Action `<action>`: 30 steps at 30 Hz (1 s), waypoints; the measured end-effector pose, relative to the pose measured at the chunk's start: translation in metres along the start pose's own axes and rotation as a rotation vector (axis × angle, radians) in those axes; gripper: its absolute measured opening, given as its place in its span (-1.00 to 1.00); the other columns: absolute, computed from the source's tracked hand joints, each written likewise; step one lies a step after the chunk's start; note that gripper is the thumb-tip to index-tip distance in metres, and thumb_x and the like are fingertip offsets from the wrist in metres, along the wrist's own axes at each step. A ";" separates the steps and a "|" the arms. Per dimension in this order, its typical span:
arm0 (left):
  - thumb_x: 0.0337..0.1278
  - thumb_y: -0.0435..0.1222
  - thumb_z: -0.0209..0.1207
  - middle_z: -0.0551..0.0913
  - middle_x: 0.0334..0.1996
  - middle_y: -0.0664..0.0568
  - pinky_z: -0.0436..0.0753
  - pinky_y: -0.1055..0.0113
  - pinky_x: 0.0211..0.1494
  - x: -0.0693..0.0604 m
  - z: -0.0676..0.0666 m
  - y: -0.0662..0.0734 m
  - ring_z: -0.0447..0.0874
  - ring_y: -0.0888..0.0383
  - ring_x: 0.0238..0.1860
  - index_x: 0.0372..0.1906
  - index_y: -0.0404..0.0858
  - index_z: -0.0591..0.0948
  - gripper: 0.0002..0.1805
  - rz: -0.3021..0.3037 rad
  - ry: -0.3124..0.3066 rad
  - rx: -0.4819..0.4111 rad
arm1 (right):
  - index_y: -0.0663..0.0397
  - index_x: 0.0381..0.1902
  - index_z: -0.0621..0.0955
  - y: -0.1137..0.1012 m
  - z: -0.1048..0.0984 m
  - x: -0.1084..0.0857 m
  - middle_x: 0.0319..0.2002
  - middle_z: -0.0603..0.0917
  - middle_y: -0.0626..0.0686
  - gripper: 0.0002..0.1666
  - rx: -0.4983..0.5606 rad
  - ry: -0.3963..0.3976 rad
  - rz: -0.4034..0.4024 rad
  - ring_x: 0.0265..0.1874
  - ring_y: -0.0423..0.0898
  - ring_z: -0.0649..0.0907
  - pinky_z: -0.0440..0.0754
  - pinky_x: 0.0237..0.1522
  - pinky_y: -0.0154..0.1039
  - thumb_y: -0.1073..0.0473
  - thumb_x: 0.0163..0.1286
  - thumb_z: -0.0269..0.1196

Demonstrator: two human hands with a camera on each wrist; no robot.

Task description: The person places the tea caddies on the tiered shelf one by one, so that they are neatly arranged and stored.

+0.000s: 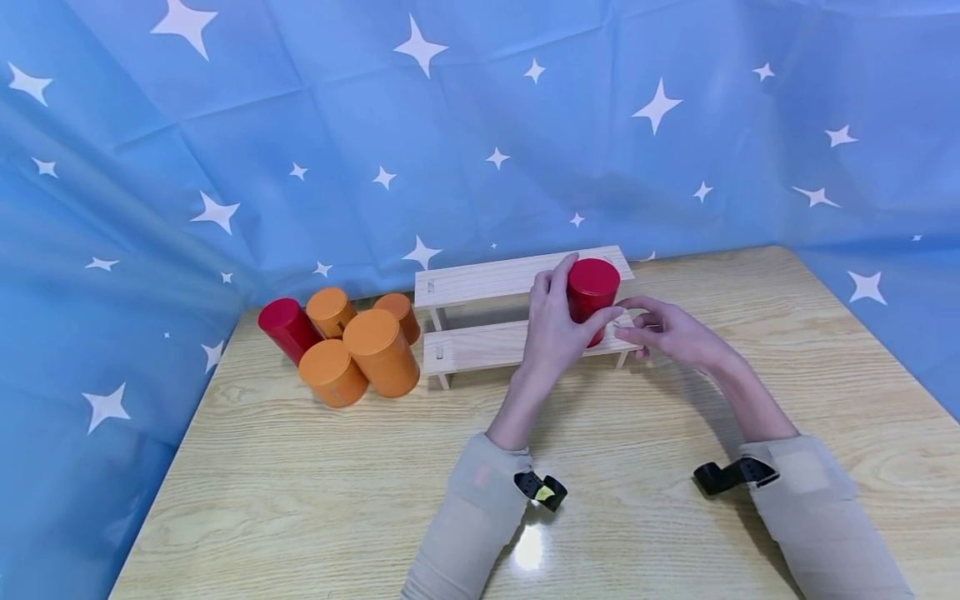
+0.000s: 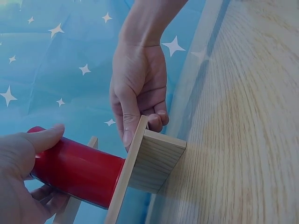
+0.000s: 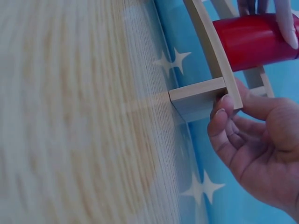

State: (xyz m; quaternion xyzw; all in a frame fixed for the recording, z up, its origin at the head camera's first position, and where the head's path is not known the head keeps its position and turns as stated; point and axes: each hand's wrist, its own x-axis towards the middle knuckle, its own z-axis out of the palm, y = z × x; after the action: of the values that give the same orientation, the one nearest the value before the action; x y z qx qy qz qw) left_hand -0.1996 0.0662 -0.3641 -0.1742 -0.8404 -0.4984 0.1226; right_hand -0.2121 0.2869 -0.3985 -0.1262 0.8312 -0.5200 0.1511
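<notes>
Red canister (image 1: 593, 289) stands on the lower shelf (image 1: 483, 345) within your left grip (image 1: 557, 323), curled round it; your right grip (image 1: 672, 335) pinches the shelf's end.

Left hand (image 1: 557, 323), right hand (image 1: 672, 333): both bare. Left sleeve (image 1: 463, 533) long, pale grey, faint pinkish patch near cuff. Right sleeve (image 1: 836, 533) matching, lighter squarish patch. Left wrist camera (image 1: 528, 483) black, yellow-green mark (image 1: 543, 493); right wrist camera (image 1: 735, 476) black, rounded end.
</notes>
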 end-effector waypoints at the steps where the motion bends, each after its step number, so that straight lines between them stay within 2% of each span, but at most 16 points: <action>1: 0.06 -0.12 0.49 0.42 0.25 -0.10 0.65 0.28 0.10 0.000 0.000 0.000 0.38 0.04 0.27 0.51 -0.15 0.26 -0.06 0.000 -0.002 0.004 | 0.23 0.42 0.29 0.000 0.000 0.000 -0.30 0.56 0.26 -0.32 0.001 -0.001 0.000 -0.41 0.22 0.65 0.70 -0.31 -0.06 0.13 0.48 0.27; 8: 0.05 -0.05 0.48 0.38 0.29 -0.07 0.65 0.26 0.10 0.000 -0.005 0.002 0.37 0.06 0.28 0.55 -0.13 0.19 0.01 -0.009 -0.017 0.007 | 0.21 0.45 0.26 0.000 0.000 0.000 -0.27 0.56 0.26 -0.28 0.011 -0.003 0.007 -0.41 0.20 0.65 0.69 -0.31 -0.07 0.12 0.49 0.27; 14: 0.05 -0.06 0.47 0.36 0.29 -0.04 0.65 0.36 0.05 0.000 -0.013 0.003 0.40 0.09 0.26 0.54 -0.12 0.21 -0.01 0.010 -0.017 -0.102 | 0.24 0.48 0.21 0.000 0.000 -0.001 -0.28 0.53 0.25 -0.24 -0.010 -0.001 0.011 -0.39 0.19 0.66 0.69 -0.29 -0.08 0.11 0.50 0.26; 17: 0.08 -0.05 0.44 0.37 0.27 -0.03 0.66 0.32 0.06 0.000 -0.018 0.005 0.39 0.09 0.25 0.52 -0.11 0.23 -0.06 0.023 -0.023 -0.152 | 0.23 0.47 0.23 0.000 0.000 -0.001 -0.27 0.54 0.26 -0.27 -0.015 0.002 0.005 -0.39 0.19 0.66 0.70 -0.29 -0.07 0.13 0.49 0.26; 24: 0.27 -0.03 0.28 0.42 0.22 -0.02 0.61 0.18 0.17 0.000 -0.027 0.012 0.38 0.18 0.19 0.47 -0.13 0.29 -0.25 0.104 -0.004 -0.216 | 0.22 0.46 0.26 0.000 0.000 -0.001 -0.26 0.56 0.27 -0.27 -0.015 0.005 0.010 -0.40 0.19 0.66 0.70 -0.29 -0.07 0.12 0.48 0.28; 30: 0.32 -0.09 0.22 0.46 0.17 -0.12 0.52 0.21 0.23 -0.002 -0.034 0.011 0.43 0.05 0.17 0.41 -0.22 0.35 -0.35 0.178 0.043 -0.245 | 0.21 0.45 0.27 0.000 0.000 -0.001 -0.29 0.55 0.26 -0.28 -0.014 0.007 0.009 -0.42 0.19 0.65 0.69 -0.31 -0.07 0.13 0.47 0.28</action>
State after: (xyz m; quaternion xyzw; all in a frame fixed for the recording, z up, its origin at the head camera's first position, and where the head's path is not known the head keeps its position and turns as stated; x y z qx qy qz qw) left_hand -0.1920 0.0411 -0.3399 -0.2510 -0.7518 -0.5878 0.1620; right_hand -0.2114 0.2870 -0.3990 -0.1218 0.8358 -0.5140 0.1494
